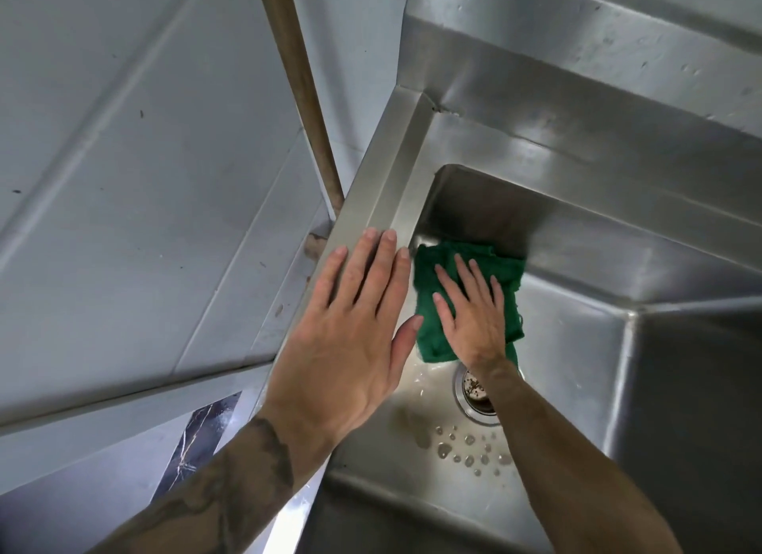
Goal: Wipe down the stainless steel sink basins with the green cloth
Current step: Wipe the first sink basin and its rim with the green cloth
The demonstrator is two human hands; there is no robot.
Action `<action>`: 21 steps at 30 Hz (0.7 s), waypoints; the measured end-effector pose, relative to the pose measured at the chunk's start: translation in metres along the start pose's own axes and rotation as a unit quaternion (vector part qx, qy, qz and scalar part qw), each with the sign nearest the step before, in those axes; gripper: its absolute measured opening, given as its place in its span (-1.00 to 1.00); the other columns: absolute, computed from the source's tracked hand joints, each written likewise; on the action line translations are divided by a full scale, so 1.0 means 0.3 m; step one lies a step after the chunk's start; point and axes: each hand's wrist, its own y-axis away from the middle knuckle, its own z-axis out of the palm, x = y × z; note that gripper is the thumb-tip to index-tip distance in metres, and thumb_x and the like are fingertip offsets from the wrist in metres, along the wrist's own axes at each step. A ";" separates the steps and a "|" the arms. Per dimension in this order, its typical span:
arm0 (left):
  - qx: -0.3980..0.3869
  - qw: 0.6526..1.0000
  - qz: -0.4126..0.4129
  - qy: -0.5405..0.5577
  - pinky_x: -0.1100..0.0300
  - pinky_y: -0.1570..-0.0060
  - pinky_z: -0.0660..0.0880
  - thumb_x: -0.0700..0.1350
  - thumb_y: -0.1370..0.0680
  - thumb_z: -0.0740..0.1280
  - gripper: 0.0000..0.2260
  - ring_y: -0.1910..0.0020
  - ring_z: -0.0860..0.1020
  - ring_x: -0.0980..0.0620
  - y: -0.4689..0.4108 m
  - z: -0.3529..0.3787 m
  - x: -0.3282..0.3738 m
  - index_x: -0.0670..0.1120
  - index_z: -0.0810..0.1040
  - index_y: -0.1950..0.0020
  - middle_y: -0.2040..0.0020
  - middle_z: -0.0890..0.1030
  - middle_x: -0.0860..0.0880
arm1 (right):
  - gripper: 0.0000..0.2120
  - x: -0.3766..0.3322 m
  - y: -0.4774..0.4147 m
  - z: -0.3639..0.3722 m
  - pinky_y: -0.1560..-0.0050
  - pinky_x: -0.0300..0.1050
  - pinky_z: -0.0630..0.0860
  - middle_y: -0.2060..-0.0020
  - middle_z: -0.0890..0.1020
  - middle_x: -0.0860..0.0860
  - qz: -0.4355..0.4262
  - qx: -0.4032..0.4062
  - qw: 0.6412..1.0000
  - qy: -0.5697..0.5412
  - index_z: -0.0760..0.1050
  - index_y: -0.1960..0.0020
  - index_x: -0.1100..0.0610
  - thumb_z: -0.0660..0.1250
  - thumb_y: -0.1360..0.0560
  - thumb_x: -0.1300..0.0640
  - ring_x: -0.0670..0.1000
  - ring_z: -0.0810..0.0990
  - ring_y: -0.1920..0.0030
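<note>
A folded green cloth (429,273) lies on the floor of the stainless steel sink basin (577,318), close to its far left corner. My right hand (474,310) presses flat on the cloth with its fingers straight and spread. My left hand (354,326) rests flat, fingers straight, on the sink's left rim (383,182). The drain (476,392) sits just behind the right wrist, partly hidden by that forearm.
Water drops (466,450) lie on the basin floor near the drain. A brown pipe (305,87) runs up along the grey panelled wall (144,161) left of the sink. The backsplash (577,37) rises behind the basin.
</note>
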 end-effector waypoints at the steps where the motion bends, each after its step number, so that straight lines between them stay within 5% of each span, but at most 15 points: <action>1: 0.000 1.000 0.000 0.000 -0.20 -0.66 0.16 0.14 -0.80 -0.11 -0.41 -0.72 0.09 -0.24 0.002 0.000 0.000 -0.22 0.10 -0.72 -0.72 0.12 -0.25 | -0.50 -0.015 0.007 0.000 -0.63 0.22 0.10 -0.65 0.26 0.00 0.044 0.014 0.999 -0.014 0.31 -0.61 -0.09 0.01 -0.72 -0.18 0.07 0.17 -0.66; 5: -0.001 1.000 -0.001 0.000 -0.20 -0.67 0.11 0.10 -0.81 -0.12 -0.42 -0.73 0.04 -0.23 0.005 0.000 0.004 -0.23 0.04 -0.73 -0.72 0.08 -0.26 | -0.45 -0.161 0.003 0.008 -0.64 0.29 0.00 -0.67 0.18 0.04 0.174 0.023 0.983 -0.057 0.26 -0.63 -0.06 0.00 -0.70 -0.22 0.11 0.08 -0.68; 7: -0.001 1.000 -0.002 0.002 -0.20 -0.67 0.09 0.09 -0.81 -0.12 -0.43 -0.73 0.03 -0.23 0.004 0.001 0.003 -0.23 0.03 -0.73 -0.73 0.08 -0.25 | -0.36 -0.197 0.002 0.012 -0.64 0.23 -0.12 -0.68 0.12 0.08 0.146 -0.006 0.988 -0.043 0.20 -0.66 -0.07 0.01 -0.66 -0.32 0.14 0.03 -0.69; 10: -0.014 1.000 0.002 0.000 -0.21 -0.67 0.09 0.12 -0.80 -0.17 -0.41 -0.73 0.02 -0.23 -0.001 -0.002 0.005 -0.21 0.02 -0.73 -0.73 0.07 -0.24 | -0.37 -0.131 -0.001 0.001 -0.62 0.24 0.02 -0.67 0.17 0.08 0.066 -0.015 0.998 0.003 0.21 -0.65 -0.11 0.01 -0.66 -0.35 0.15 0.09 -0.67; 15: 0.001 1.000 -0.013 0.020 -0.17 -0.68 0.09 0.12 -0.80 -0.10 -0.42 -0.73 0.07 -0.17 0.004 -0.002 0.000 -0.19 0.09 -0.73 -0.73 0.14 -0.20 | -0.42 -0.158 -0.010 0.019 -0.63 0.26 -0.01 -0.67 0.19 0.07 0.116 -0.001 0.993 -0.024 0.25 -0.64 -0.10 0.02 -0.68 -0.29 0.14 0.09 -0.67; 21: -0.017 0.999 -0.023 0.046 -0.13 -0.70 0.05 0.10 -0.79 -0.08 -0.43 -0.74 0.02 -0.08 0.116 -0.020 0.008 -0.16 0.04 -0.74 -0.75 0.07 -0.13 | -0.37 -0.121 0.102 -0.017 -0.61 0.23 0.10 -0.67 0.18 0.09 0.044 -0.031 0.998 0.010 0.21 -0.66 -0.09 0.08 -0.67 -0.33 0.16 0.12 -0.66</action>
